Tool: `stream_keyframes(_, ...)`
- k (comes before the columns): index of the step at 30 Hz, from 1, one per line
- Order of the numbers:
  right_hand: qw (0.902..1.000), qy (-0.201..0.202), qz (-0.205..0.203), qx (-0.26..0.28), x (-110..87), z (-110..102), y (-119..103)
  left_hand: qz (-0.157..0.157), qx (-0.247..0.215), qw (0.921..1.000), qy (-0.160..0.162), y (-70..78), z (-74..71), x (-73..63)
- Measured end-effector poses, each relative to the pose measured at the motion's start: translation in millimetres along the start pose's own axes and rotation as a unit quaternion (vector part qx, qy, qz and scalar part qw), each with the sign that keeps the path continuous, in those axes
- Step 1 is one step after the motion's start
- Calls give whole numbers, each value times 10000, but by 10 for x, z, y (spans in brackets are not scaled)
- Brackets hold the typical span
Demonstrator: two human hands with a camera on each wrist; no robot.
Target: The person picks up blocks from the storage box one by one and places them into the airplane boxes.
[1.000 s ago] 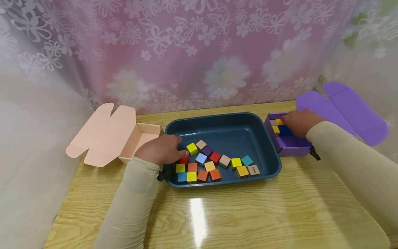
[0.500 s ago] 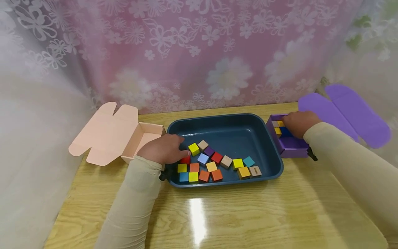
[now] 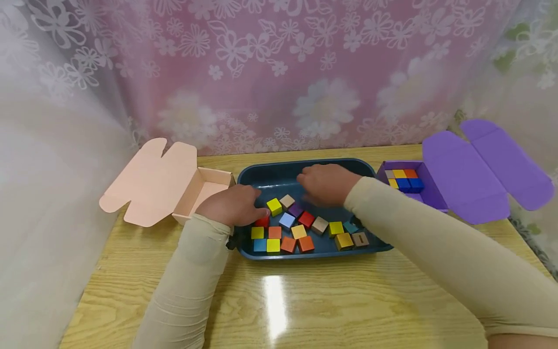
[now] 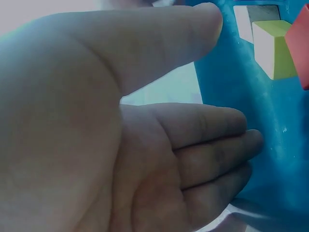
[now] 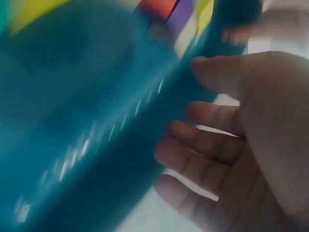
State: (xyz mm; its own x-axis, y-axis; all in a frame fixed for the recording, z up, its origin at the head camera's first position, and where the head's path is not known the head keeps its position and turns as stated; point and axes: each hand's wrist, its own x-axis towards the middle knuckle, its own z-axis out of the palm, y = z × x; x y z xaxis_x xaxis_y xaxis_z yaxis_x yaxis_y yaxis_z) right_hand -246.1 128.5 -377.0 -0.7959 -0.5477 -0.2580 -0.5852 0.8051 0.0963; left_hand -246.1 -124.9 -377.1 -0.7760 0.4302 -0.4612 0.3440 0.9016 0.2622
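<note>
My left hand point(image 3: 231, 206) is over the left rim of the dark blue tray point(image 3: 279, 177), near a red cube point(image 3: 262, 221). In the left wrist view its fingers are extended, thumb apart, with nothing between them. Above the back middle of the tray is my right hand point(image 3: 329, 184), slightly blurred. The right wrist view shows its fingers relaxed and spread, holding nothing. Close in front of it are a wooden cube point(image 3: 286, 201), a purple cube point(image 3: 295, 210) and a red cube point(image 3: 307, 220). A yellow cube point(image 3: 274, 207) lies between the two hands.
Several more coloured cubes lie along the tray's front. An open purple box point(image 3: 436, 196) on the right holds wooden, yellow, orange and blue cubes. At the left stands an open peach box point(image 3: 202, 191), lid folded outward. A floral curtain point(image 3: 279, 97) hangs behind the wooden table point(image 3: 348, 300).
My right hand has left the purple box and moved left over the tray. An orange cube and blue cubes now show in that box. The left hand has stayed at the tray's left side.
</note>
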Motion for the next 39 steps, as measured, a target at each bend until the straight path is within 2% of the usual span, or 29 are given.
stream_keyframes(3,9990,-39,-450,-23,253,53,-260,142,-12,9999,-5,26,-11,19)
stream_keyframes(7,9959,-45,-902,70,466,140,-441,502,-22,9987,79,60,-31,41)
stream_keyframes(11,9947,-175,-941,377,541,178,-466,680,2,9976,164,102,-52,57)
stream_keyframes(13,9945,-232,-905,474,537,159,-440,648,-2,9978,129,124,-62,60)
stream_keyframes(16,9950,-101,-838,525,490,99,-361,524,31,9986,49,145,-78,57)
stream_keyframes(20,9943,248,-540,891,279,-90,-191,292,101,9995,-49,141,-82,59)
stream_keyframes(23,9918,563,-125,1143,9,-225,30,131,101,9999,-39,127,-63,64)
stream_keyframes(25,9901,753,152,1179,-190,-240,235,77,90,9999,-6,115,-47,62)
stream_keyframes(29,9868,807,785,1166,-594,-87,677,27,79,10000,13,85,-26,28)
stream_keyframes(35,9776,586,1457,1399,-1138,263,1240,40,67,10000,23,42,-19,10)
stream_keyframes(39,9802,306,1424,1338,-1303,488,1443,7,42,10000,-12,23,-10,15)
